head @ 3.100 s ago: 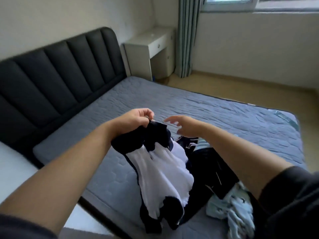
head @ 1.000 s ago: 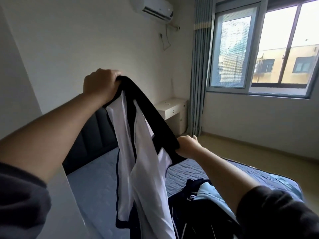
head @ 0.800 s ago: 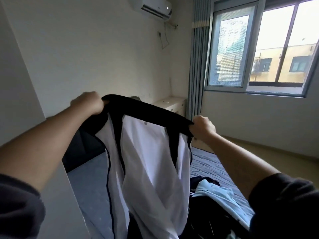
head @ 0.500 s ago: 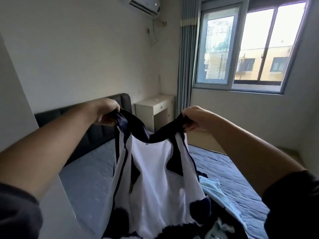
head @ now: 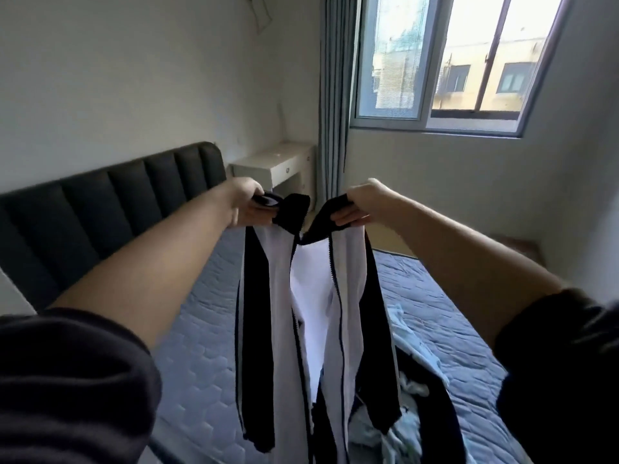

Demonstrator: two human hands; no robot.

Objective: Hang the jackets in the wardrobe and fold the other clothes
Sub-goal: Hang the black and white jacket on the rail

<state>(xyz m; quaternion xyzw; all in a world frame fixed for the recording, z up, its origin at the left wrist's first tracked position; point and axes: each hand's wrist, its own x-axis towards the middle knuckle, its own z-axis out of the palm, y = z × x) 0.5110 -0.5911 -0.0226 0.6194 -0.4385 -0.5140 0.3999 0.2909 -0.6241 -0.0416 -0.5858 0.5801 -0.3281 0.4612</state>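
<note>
A white jacket with black collar, sleeves and trim (head: pixel 284 323) hangs open in the air in front of me, above the bed. My left hand (head: pixel 249 204) grips one side of its black collar. My right hand (head: pixel 363 204) grips the other side, a short gap between the two. The zip edges hang apart and the black sleeves dangle at both sides. On the mattress below right lies a heap of other clothes (head: pixel 412 390), dark and pale blue, partly hidden by the jacket.
The grey quilted mattress (head: pixel 201 346) stretches under the jacket, with a black padded headboard (head: pixel 110 195) at the left. A white bedside desk (head: pixel 278 165) stands in the corner by the curtain (head: pixel 335 95) and the window (head: pixel 445 61).
My hands have drawn closer together on the collar and the jacket now hangs straighter and opened at the front. The view has tilted slightly downward since half a second ago.
</note>
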